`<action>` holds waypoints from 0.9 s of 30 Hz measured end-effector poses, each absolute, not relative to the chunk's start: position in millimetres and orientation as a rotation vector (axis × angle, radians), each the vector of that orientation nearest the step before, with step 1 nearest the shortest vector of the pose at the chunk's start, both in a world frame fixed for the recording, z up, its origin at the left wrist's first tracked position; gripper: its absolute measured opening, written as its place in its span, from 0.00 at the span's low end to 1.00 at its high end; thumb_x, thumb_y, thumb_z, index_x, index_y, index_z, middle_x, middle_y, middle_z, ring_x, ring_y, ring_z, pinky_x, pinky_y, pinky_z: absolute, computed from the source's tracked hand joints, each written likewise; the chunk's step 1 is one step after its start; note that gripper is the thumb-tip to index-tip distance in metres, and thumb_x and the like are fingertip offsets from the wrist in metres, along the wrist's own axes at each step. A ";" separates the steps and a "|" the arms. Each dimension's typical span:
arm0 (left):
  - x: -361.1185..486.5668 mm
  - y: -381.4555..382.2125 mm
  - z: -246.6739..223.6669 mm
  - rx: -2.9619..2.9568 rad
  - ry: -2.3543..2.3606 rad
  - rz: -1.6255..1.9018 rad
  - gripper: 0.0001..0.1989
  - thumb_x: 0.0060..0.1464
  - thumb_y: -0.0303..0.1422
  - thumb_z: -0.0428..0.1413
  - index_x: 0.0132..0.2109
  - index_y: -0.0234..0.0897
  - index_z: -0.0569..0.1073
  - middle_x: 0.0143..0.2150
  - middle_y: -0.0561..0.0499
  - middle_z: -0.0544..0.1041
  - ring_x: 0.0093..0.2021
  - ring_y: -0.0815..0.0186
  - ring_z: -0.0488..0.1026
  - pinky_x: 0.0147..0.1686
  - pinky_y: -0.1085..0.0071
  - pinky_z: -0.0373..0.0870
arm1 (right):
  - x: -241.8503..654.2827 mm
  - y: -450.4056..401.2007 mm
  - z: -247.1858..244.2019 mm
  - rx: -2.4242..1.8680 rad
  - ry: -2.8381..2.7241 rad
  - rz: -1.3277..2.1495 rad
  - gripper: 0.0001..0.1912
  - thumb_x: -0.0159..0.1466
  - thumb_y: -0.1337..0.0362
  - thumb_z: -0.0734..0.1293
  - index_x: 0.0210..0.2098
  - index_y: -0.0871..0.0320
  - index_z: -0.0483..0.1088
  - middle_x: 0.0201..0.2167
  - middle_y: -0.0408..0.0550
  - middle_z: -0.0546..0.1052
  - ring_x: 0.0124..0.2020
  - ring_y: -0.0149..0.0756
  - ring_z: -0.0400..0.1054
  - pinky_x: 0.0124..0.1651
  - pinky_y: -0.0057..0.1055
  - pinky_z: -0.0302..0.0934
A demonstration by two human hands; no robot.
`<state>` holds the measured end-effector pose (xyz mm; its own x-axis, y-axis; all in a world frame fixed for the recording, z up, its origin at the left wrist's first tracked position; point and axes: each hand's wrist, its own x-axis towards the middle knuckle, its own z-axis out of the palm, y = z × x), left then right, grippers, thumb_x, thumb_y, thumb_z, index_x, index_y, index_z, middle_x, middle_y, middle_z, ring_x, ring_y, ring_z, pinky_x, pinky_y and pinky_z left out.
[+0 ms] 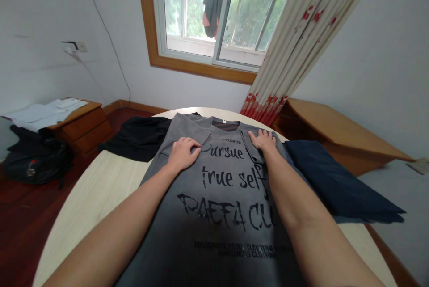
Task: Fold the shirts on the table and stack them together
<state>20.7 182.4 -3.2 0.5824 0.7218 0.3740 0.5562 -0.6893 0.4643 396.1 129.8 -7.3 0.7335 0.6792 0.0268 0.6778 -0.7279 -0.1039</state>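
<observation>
A grey T-shirt (228,188) with black lettering lies front side up on the round table (94,188), its neckline toward the window. My left hand (184,153) rests on the sleeve side at the left, fingers curled and the thumb and forefinger meeting at the sleeve's cloth. On the right, my right hand (263,139) presses down on a sleeve turned inward over the chest, fingers spread. The lower end of the shirt runs out of view between my forearms, and my right forearm covers part of the lettering.
Black clothing (137,137) lies at the table's left edge, and folded navy clothing (335,179) at its right. Beyond stand a wooden drawer cabinet (82,126) with papers, a black bag (36,157), a wooden desk (342,130) and a curtain (301,41) beside the window.
</observation>
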 end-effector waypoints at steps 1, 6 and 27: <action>20.8 182.6 -3.4 2.519 1.045 0.794 0.11 0.61 0.38 0.54 0.44 0.42 0.80 0.50 0.48 0.80 0.56 0.54 0.70 0.55 0.56 0.64 | 392.2 129.9 -5.6 -2.833 -1.114 -0.022 0.44 0.70 0.40 0.45 0.72 0.66 0.49 0.74 0.60 0.49 0.73 0.60 0.40 0.71 0.55 0.36; 20.9 182.7 -4.1 2.535 1.048 0.798 0.11 0.61 0.38 0.54 0.44 0.41 0.80 0.50 0.48 0.80 0.56 0.54 0.70 0.55 0.56 0.64 | 348.1 120.5 3.0 -2.730 -1.291 -0.257 0.39 0.73 0.45 0.44 0.71 0.67 0.54 0.73 0.61 0.52 0.73 0.56 0.42 0.71 0.55 0.33; -42.0 132.6 -12.0 2.856 1.164 0.386 0.28 0.70 0.41 0.38 0.69 0.34 0.64 0.73 0.43 0.58 0.73 0.54 0.52 0.69 0.48 0.47 | 286.4 -63.4 -18.8 -2.649 -1.384 -0.046 0.36 0.73 0.50 0.47 0.71 0.70 0.52 0.73 0.58 0.53 0.74 0.46 0.44 0.72 0.43 0.40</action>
